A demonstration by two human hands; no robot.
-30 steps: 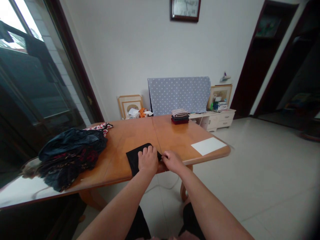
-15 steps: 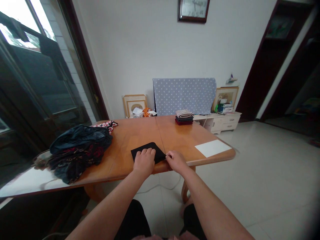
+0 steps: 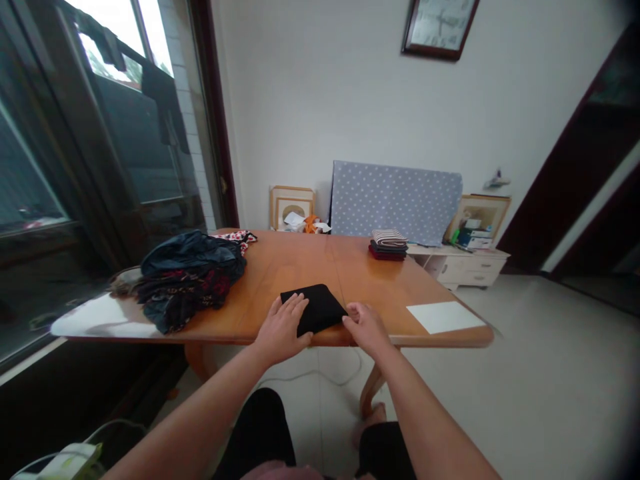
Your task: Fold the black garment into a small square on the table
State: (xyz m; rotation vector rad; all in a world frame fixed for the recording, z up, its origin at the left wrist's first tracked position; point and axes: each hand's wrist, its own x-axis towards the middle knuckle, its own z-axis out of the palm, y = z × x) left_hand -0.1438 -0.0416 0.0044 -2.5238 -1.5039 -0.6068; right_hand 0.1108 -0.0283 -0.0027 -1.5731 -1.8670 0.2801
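A folded black cloth (image 3: pixel 320 308) lies flat near the front edge of the wooden table (image 3: pixel 293 263). Across its left side rests my left hand (image 3: pixel 284 330), fingers stretched out and thumb apart at the front edge. My right hand (image 3: pixel 367 327) is at the cloth's right corner, its fingers bent and loosely apart, the thumb close to the edge. Farther back on the right stands a neat stack of folded clothes (image 3: pixel 388 245), striped on top with dark and red ones below.
A heap of crumpled dark clothes (image 3: pixel 193 277) covers the table's left part. A white sheet (image 3: pixel 445 317) lies at the right end. Behind the table are a dotted cloth cover (image 3: pixel 395 203), a framed picture (image 3: pixel 291 207) and a white cabinet (image 3: pixel 467 267).
My left hand has slid to the cloth's left side and spread its fingers. My right hand has loosened its pinch on the corner. The view has turned left.
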